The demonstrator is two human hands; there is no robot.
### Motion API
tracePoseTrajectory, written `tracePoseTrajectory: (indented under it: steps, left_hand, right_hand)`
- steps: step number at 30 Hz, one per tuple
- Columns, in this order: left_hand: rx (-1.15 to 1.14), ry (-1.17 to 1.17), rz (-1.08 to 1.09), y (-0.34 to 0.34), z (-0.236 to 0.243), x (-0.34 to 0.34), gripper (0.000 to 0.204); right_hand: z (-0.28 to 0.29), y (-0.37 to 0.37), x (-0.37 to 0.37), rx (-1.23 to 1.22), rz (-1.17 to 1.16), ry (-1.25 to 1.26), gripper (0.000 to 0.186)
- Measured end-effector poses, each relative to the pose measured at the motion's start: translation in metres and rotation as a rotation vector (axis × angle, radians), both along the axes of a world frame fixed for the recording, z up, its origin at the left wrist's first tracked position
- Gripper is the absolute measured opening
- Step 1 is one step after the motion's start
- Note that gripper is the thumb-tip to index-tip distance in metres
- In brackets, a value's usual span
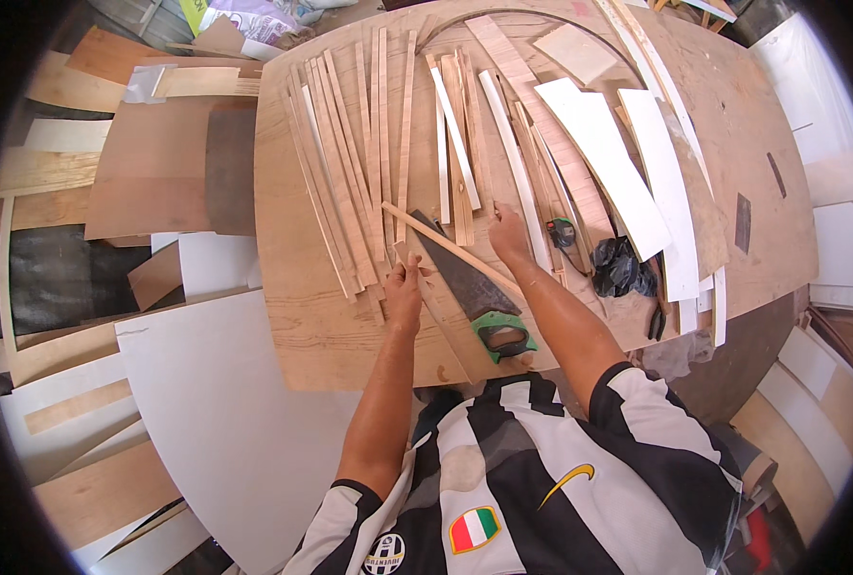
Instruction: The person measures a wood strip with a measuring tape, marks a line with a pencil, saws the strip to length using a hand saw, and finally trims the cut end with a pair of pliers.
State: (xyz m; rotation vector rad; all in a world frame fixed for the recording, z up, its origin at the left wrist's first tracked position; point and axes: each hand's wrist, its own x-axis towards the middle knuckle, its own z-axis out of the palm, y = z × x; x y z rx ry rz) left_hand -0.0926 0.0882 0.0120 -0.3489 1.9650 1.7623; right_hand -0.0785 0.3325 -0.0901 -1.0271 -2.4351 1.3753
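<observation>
My left hand (405, 280) is closed on a thin wooden strip (443, 335) that runs down toward the near edge of the plywood worktable (307, 350). Further right, my right hand (504, 228) grips the lower end of another narrow strip (479, 153) among the upright-lying pieces. Between my hands lies a handsaw (496, 332) with a green handle and dark blade, and a pale strip (446, 244) rests diagonally across its blade. Rows of thin wooden strips (343, 172) fan out above my left hand; white strips and slats (515, 172) lie around my right.
At right are a tape measure (562, 232), black plastic (616, 266), a dark-handled tool (656, 321) and white boards (604, 168). A curved strip (522, 14) lies along the back. Stacked panels (144, 172) and a large white sheet (206, 402) occupy the left.
</observation>
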Motion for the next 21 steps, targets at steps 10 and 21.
tracePoseTrajectory:
  steps: [10, 21]
  left_hand:
    - [-0.016, 0.019, 0.024, -0.002, 0.006, -0.003, 0.041]
    - [-0.008, 0.003, 0.062, -0.009, 0.001, 0.006, 0.045]
  right_hand:
    - [0.012, -0.092, -0.038, -0.421, -0.003, 0.189, 0.034]
    - [0.017, -0.025, -0.011, 0.415, 0.082, -0.243, 0.032]
